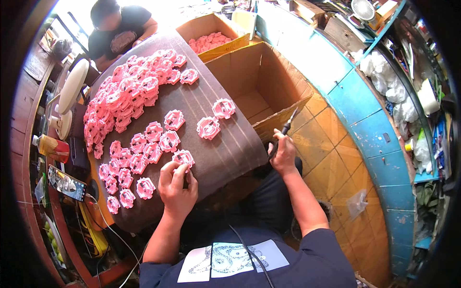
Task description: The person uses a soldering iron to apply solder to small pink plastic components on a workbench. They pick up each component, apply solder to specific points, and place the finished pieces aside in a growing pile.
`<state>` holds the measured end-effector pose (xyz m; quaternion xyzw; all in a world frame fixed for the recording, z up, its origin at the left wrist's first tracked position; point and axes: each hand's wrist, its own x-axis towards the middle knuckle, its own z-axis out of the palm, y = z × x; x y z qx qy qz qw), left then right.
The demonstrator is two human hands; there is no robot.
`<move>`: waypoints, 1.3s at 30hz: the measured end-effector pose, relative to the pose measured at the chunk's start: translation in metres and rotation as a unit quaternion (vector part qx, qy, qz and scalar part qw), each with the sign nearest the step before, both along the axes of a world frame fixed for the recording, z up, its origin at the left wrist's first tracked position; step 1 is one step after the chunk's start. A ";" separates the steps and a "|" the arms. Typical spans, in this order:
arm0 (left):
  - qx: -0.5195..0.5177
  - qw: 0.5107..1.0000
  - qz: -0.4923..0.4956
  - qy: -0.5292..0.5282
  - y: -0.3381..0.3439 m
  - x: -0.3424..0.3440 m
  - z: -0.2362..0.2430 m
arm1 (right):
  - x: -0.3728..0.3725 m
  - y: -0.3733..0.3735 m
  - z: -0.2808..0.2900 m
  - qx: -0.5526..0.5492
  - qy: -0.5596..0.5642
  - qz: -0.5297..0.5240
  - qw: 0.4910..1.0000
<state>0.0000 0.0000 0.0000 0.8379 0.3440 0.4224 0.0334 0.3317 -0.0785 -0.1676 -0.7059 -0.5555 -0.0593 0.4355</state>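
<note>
My left hand (177, 189) is at the table's near edge, its fingertips closed on a pink plastic part (183, 156) with a dark middle. More such parts lie around it in loose rows, and two pink parts (208, 128) sit apart to the right. Off the table's right edge, my right hand (284, 154) grips a soldering iron (286, 126) by its dark handle. Its thin tip points up and away, touching nothing. A black cord (249, 250) runs across my shirt.
A large heap of pink parts (127, 91) covers the table's (221, 158) far left. Beyond the right edge stand an open cardboard box (259, 103) and another box (211, 50) holding pink parts. Across the table sits another person (120, 31). A phone (67, 183) leans at left.
</note>
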 end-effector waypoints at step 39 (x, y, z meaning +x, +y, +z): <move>-0.184 0.978 -0.064 -0.071 -0.001 -0.011 0.010 | -0.133 0.008 0.168 0.096 0.054 0.317 0.942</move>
